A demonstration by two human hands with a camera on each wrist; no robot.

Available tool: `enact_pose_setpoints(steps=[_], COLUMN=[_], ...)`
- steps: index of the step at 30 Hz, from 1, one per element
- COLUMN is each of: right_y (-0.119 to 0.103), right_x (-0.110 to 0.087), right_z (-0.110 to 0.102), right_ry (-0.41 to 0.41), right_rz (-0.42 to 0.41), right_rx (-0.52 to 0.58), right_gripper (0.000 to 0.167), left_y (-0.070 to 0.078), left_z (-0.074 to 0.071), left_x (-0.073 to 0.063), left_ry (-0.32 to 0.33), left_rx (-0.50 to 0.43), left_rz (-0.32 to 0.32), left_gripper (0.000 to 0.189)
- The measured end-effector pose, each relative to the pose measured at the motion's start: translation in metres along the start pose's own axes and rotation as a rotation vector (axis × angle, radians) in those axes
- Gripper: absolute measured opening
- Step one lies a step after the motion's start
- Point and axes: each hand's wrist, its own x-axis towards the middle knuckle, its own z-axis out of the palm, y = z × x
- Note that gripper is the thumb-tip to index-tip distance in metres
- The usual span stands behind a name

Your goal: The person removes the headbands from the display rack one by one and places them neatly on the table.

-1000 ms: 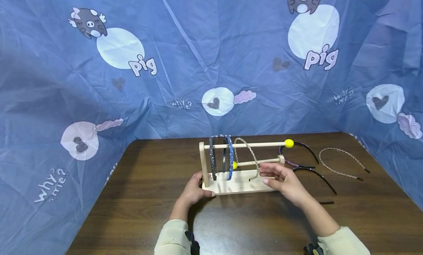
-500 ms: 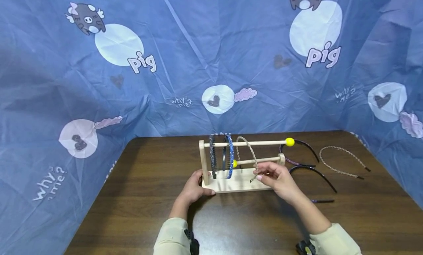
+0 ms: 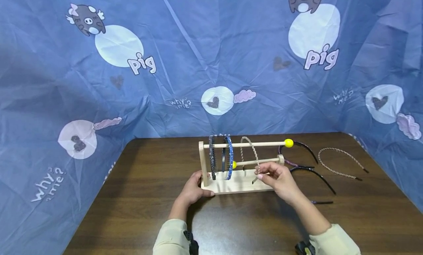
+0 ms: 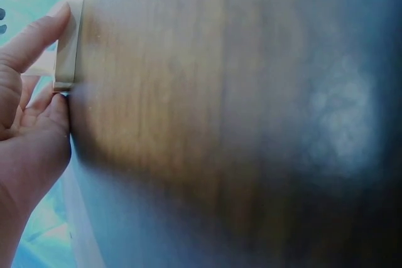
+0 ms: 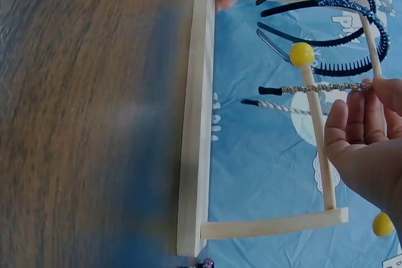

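My left hand grips the left end of a pale wooden headband rack, thumb on the front edge of its base. In the left wrist view the fingers touch the base's corner. A beige braided headband hangs over the upper rod, and my right hand pinches its near arm between thumb and fingers. Its dark-tipped ends point down toward the base in the right wrist view. To its left on the rod hang a dark glittery headband, a thin black headband and a blue glittery headband.
On the brown table, right of the rack, lie another braided headband, a purple-black headband and a black headband. A dark band end shows past my right forearm. Yellow balls cap the upper rod and the lower rod.
My right hand has closed its thumb and fingers on the braided headband's near arm. The headband has shifted slightly right along the rod. My left hand stays on the rack.
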Motion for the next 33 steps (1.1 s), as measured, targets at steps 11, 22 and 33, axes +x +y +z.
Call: enact_pose_setpoints(steps=[11, 22, 33], right_y=[-0.012, -0.023, -0.032], right_x=[0.001, 0.002, 0.001], right_z=[-0.016, -0.031, -0.045], right_ry=[0.094, 0.196, 0.284], right_rz=[-0.052, -0.103, -0.099], right_rx=[0.046, 0.140, 0.199], right_gripper=[0.017, 0.016, 0.023], left_y=[0.000, 0.002, 0.000], left_z=[0.000, 0.001, 0.001], left_x=[0.000, -0.001, 0.000], left_ry=[0.005, 0.007, 0.008], left_rx=[0.001, -0.003, 0.003], left_rz=[0.000, -0.001, -0.005], left_gripper=[0.062, 0.063, 0.062])
